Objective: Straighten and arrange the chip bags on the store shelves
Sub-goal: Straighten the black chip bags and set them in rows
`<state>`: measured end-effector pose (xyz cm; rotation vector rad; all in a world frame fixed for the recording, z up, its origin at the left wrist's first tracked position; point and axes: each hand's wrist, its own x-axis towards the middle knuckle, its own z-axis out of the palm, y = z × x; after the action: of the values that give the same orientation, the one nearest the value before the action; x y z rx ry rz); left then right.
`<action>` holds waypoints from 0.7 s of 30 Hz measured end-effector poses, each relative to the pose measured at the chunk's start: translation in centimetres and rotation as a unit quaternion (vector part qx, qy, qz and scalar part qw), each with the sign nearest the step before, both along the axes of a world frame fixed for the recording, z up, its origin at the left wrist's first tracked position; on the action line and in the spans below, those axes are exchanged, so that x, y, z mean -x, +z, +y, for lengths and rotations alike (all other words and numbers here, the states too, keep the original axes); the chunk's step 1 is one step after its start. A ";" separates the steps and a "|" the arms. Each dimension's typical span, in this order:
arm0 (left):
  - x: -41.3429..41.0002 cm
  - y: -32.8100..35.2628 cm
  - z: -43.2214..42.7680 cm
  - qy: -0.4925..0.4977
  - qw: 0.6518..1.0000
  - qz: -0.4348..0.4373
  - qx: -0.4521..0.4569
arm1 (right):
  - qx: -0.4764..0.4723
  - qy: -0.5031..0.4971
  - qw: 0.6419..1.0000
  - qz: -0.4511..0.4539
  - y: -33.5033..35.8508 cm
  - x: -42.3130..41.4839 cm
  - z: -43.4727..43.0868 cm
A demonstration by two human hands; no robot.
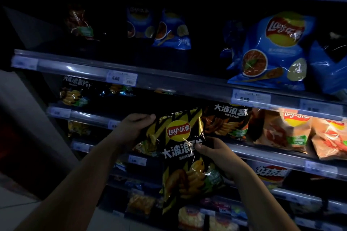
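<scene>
I hold a black-and-yellow Lay's chip bag (180, 148) upright in front of the middle shelf (262, 154). My left hand (134, 127) grips its upper left corner. My right hand (216, 154) grips its right edge, thumb on the front. Behind it on the shelf stands a similar black bag (231, 122), with tan Lay's bags (287, 131) to the right. A large blue Lay's bag (272, 50) leans on the shelf above, with smaller blue bags (170, 30) further back to the left.
The aisle is dim. More black bags (75, 90) sit at the left end of the middle shelf. Price tags (122, 78) line the shelf rails. Lower shelves hold other snack bags (272, 174). A grey floor (15, 202) lies at the lower left.
</scene>
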<state>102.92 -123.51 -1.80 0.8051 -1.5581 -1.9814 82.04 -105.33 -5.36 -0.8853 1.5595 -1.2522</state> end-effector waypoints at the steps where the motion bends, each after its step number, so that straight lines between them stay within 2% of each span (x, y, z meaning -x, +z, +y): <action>1: 0.1 0.0 -0.1 0.009 1.000 0.021 -0.006 | 0.002 -0.004 1.000 -0.004 0.1 0.1 -0.1; 3: 0.2 -0.3 -0.2 0.030 0.996 0.062 -0.056 | 0.015 -0.019 0.999 -0.020 0.2 0.1 -0.4; 4: 0.1 -0.3 0.0 0.023 0.995 0.055 -0.082 | 0.023 -0.033 0.999 -0.031 0.4 0.0 -0.7; 6: 0.0 -1.2 0.1 -0.037 0.995 -0.023 -0.086 | 0.023 -0.062 0.997 -0.038 0.5 -0.2 -1.8; 8: 0.0 -2.7 0.6 -0.107 0.987 -0.115 -0.024 | 0.007 -0.095 0.995 -0.034 0.6 -0.6 -3.4; 10: 0.4 -3.1 1.0 -0.073 0.986 -0.146 0.021 | -0.002 -0.123 0.992 -0.030 0.6 -0.8 -4.7; 13: 1.0 -3.4 -0.1 0.006 0.992 -0.121 0.047 | 0.001 -0.131 0.991 -0.024 0.6 -1.2 -5.9; 17: 1.4 -2.9 -3.4 0.026 0.986 -0.133 0.094 | -0.019 -0.097 0.987 0.130 0.8 -1.6 -6.5; 21: 2.5 -3.5 -5.8 0.012 0.987 -0.137 0.087 | 0.016 -0.168 0.981 0.099 0.5 -1.7 -7.7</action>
<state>100.45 -129.33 -5.26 1.0526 -1.8384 -1.7437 83.75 -112.98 -4.84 -0.8067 1.9115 -1.4638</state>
